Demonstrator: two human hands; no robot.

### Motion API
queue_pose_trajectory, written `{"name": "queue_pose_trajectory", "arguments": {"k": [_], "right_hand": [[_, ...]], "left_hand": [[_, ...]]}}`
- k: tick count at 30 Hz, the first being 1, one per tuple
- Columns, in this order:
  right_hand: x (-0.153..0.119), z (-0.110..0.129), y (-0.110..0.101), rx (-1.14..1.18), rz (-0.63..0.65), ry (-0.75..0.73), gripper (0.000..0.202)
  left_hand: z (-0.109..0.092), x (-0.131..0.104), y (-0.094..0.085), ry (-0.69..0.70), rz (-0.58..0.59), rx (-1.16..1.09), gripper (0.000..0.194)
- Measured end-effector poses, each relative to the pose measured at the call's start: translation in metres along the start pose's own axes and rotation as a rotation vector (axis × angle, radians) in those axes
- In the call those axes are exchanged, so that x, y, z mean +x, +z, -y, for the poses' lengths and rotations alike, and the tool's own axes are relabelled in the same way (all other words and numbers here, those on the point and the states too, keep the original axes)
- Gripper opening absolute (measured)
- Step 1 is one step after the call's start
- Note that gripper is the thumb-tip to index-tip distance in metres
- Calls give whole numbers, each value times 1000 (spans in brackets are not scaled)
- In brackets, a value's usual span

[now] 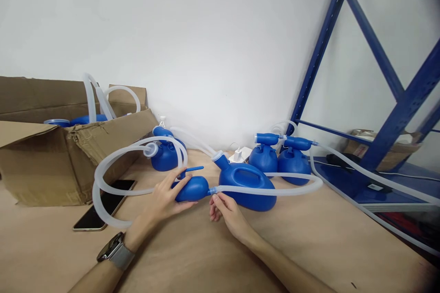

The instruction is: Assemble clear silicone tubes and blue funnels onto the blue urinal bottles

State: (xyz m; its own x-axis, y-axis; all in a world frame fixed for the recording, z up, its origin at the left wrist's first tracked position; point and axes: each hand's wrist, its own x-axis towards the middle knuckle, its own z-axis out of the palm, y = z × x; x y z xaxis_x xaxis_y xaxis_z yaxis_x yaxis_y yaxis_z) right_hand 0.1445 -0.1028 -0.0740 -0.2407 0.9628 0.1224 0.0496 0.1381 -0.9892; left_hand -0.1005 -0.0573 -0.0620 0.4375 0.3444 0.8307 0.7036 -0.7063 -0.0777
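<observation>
My left hand (168, 197), with a watch on its wrist, grips a blue bulb-shaped piece (195, 188) that has a thin blue handle on top. At the bulb's narrow right end is a light blue connector (213, 190), joined to a clear ribbed tube (261, 190). The thumb and fingers of my right hand (223, 210) pinch at this joint from below. Just behind lies a blue jug (247, 183) with a handle hole, its neck pointing up to the left. The tube loops back on the right, behind the jug.
At left are a cardboard box (37, 165) holding blue parts and tubes, and a black phone (103, 210). Coiled tubing (99, 178) lies beside my left hand. More blue jugs (294, 166) stand behind, near a blue metal rack (388, 132) at right.
</observation>
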Motion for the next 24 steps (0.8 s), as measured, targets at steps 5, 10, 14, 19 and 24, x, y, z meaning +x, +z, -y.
{"name": "queue_pose_trajectory", "arguments": {"k": [5,10,14,19,24], "right_hand": [[-1,1,-2,-50,-3,-30,53],[-4,11,-15,-438,-112,-278,31],[1,21,-41,-930,-322,-681,19],[15,30,-92,-1213,-704,-660,28],[27,25,-134,-1151,-645,-121,45]], "left_hand": [[2,-3,2,-37,-1,-8,64],[2,0,0,-197,-42,-30,62],[2,6,-1,-345,-112,-47,57],[6,11,-1,-534,-233,-91,67],[8,12,1,-670,-247,-55,62]]}}
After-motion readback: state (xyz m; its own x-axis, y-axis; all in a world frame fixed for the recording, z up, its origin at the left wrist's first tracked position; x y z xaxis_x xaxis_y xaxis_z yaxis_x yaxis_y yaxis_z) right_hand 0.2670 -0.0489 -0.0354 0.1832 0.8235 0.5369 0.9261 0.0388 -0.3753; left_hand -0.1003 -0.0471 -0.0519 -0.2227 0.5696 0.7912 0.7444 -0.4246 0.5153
